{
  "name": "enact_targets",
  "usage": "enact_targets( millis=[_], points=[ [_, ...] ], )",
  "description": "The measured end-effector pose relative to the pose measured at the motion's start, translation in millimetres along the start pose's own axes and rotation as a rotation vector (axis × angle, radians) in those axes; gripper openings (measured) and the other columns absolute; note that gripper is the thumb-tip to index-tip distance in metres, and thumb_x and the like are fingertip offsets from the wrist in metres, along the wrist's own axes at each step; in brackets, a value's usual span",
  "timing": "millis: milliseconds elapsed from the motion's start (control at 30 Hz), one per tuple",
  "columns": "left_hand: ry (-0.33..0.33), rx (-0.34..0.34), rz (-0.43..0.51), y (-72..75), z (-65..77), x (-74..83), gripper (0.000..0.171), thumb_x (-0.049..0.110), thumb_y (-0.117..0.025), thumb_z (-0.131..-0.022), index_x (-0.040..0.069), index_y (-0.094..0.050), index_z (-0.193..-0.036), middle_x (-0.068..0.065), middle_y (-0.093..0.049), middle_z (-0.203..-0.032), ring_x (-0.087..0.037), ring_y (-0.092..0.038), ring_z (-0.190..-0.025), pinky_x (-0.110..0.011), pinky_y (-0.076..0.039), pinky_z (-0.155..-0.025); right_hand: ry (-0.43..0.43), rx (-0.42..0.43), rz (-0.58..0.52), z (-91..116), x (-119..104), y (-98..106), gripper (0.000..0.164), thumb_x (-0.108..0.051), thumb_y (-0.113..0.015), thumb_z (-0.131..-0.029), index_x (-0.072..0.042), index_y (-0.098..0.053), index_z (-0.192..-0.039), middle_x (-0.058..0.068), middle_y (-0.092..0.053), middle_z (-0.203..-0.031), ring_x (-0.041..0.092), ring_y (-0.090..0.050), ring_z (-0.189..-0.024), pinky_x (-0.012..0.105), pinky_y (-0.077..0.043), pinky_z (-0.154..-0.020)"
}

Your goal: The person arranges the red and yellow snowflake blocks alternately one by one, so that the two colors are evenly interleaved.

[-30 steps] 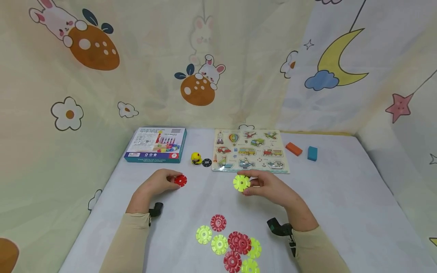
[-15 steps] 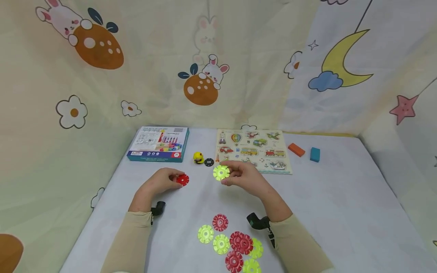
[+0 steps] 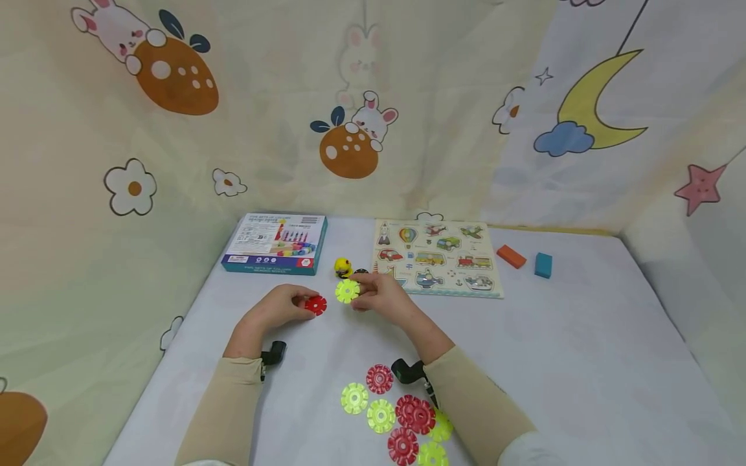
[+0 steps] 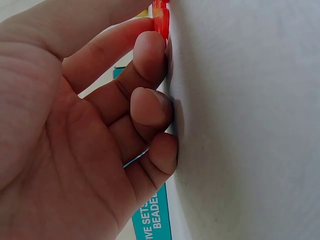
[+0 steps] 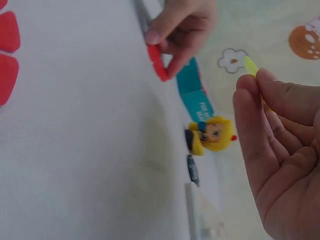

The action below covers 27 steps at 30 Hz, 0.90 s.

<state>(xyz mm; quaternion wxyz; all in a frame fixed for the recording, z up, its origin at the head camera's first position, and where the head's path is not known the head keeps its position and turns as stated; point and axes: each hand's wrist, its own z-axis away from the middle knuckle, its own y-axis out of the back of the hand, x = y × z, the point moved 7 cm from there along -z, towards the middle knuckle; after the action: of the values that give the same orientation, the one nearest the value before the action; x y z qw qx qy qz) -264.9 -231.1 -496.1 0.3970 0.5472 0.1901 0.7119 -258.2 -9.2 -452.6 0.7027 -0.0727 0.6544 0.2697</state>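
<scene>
My left hand (image 3: 280,307) pinches a red notched plastic disc (image 3: 316,305) by its edge, low at the table; its other fingertips rest near the cloth in the left wrist view. My right hand (image 3: 381,296) holds a yellow-green notched disc (image 3: 348,291) between thumb and fingers, raised above the table. The two discs are close together but apart, the yellow-green one to the right and slightly farther back. In the right wrist view the yellow-green disc (image 5: 251,66) shows edge-on, and the red disc (image 5: 158,62) stands tilted in the left hand.
Several loose red discs (image 3: 379,379) and yellow-green discs (image 3: 354,398) lie near the front. Behind the hands are a boxed set (image 3: 275,244), a small yellow figure (image 3: 342,266), a black chip partly hidden, and a picture puzzle board (image 3: 438,259). Orange (image 3: 511,256) and blue (image 3: 543,265) blocks lie back right.
My right hand has moved left with the yellow-green disc, from in front of the puzzle board to beside the red disc. My left hand stays nearly in place; the view shifts slightly.
</scene>
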Motion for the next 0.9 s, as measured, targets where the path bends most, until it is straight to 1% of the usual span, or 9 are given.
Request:
enact_targets(
  millis=[100,200,300,433,567,667,767,900],
  points=[
    [-0.005,0.000,-0.001,-0.2,-1.0,-0.7,0.051,0.032,-0.081,-0.073,0.027,-0.065,-0.121,0.001,-0.058,-0.100,-0.022,-0.048,-0.100,-0.034,-0.048,-0.076,-0.055,0.010,0.067,-9.2,8.7,-8.5,0.052,-0.012,-0.072,-0.083,-0.011,-0.055,-0.132,0.008,-0.061,-0.088,0.018,-0.064,-0.071,0.028,-0.053,-0.066],
    [-0.008,-0.001,-0.005,-0.6,-1.1,0.0,0.051,0.032,-0.081,-0.073,0.027,-0.065,-0.121,0.002,-0.058,-0.101,-0.021,-0.048,-0.100,-0.035,-0.047,-0.078,-0.116,0.030,0.140,-14.9,17.2,-15.2,0.048,-0.016,-0.073,-0.083,-0.015,-0.059,-0.129,0.005,-0.059,-0.087,0.018,-0.059,-0.063,0.028,-0.050,-0.059],
    [-0.004,-0.002,-0.009,-0.7,-1.4,0.3,0.050,0.032,-0.081,-0.073,0.028,-0.065,-0.121,0.002,-0.058,-0.102,-0.021,-0.049,-0.099,-0.036,-0.047,-0.079,-0.169,0.052,0.203,-18.5,24.6,-19.9,0.044,-0.019,-0.074,-0.082,-0.019,-0.062,-0.125,0.002,-0.057,-0.089,0.017,-0.055,-0.067,0.027,-0.047,-0.058],
    [0.005,-0.005,-0.002,-0.6,-1.8,-0.2,0.049,0.031,-0.081,-0.074,0.029,-0.065,-0.120,0.002,-0.059,-0.105,-0.021,-0.049,-0.100,-0.037,-0.047,-0.081,-0.149,0.069,0.350,-22.6,29.8,-24.5,0.043,-0.024,-0.074,-0.082,-0.018,-0.063,-0.123,-0.001,-0.057,-0.085,0.015,-0.052,-0.075,0.026,-0.044,-0.063],
    [0.009,-0.011,0.009,-0.9,-1.6,0.0,0.049,0.030,-0.081,-0.074,0.030,-0.065,-0.120,0.002,-0.058,-0.107,-0.021,-0.049,-0.102,-0.038,-0.047,-0.083,-0.106,0.073,0.510,-24.9,32.2,-29.9,0.047,-0.033,-0.074,-0.081,-0.018,-0.063,-0.124,-0.003,-0.056,-0.078,0.014,-0.051,-0.073,0.027,-0.042,-0.062],
    [0.006,-0.010,0.009,-0.4,-1.0,-0.1,0.049,0.030,-0.081,-0.074,0.029,-0.065,-0.120,0.002,-0.058,-0.106,-0.021,-0.049,-0.103,-0.038,-0.047,-0.083,-0.095,0.085,0.597,-25.8,31.9,-33.6,0.048,-0.036,-0.075,-0.080,-0.019,-0.062,-0.123,-0.006,-0.055,-0.077,0.013,-0.050,-0.071,0.027,-0.042,-0.061],
    [0.005,-0.007,0.005,-0.8,-0.9,0.0,0.050,0.030,-0.081,-0.073,0.029,-0.065,-0.121,0.002,-0.058,-0.105,-0.021,-0.049,-0.102,-0.037,-0.047,-0.083,-0.094,0.097,0.646,-24.9,30.6,-35.1,0.048,-0.037,-0.074,-0.080,-0.020,-0.061,-0.123,-0.007,-0.055,-0.077,0.013,-0.050,-0.071,0.027,-0.042,-0.061],
    [0.009,-0.005,0.000,-1.3,-0.8,0.1,0.053,0.030,-0.082,-0.072,0.029,-0.064,-0.122,0.002,-0.057,-0.105,-0.021,-0.048,-0.102,-0.037,-0.048,-0.082,-0.110,0.106,0.660,-23.4,29.4,-36.1,0.048,-0.038,-0.074,-0.080,-0.020,-0.060,-0.123,-0.006,-0.055,-0.077,0.013,-0.050,-0.071,0.027,-0.042,-0.060]
  ],
)
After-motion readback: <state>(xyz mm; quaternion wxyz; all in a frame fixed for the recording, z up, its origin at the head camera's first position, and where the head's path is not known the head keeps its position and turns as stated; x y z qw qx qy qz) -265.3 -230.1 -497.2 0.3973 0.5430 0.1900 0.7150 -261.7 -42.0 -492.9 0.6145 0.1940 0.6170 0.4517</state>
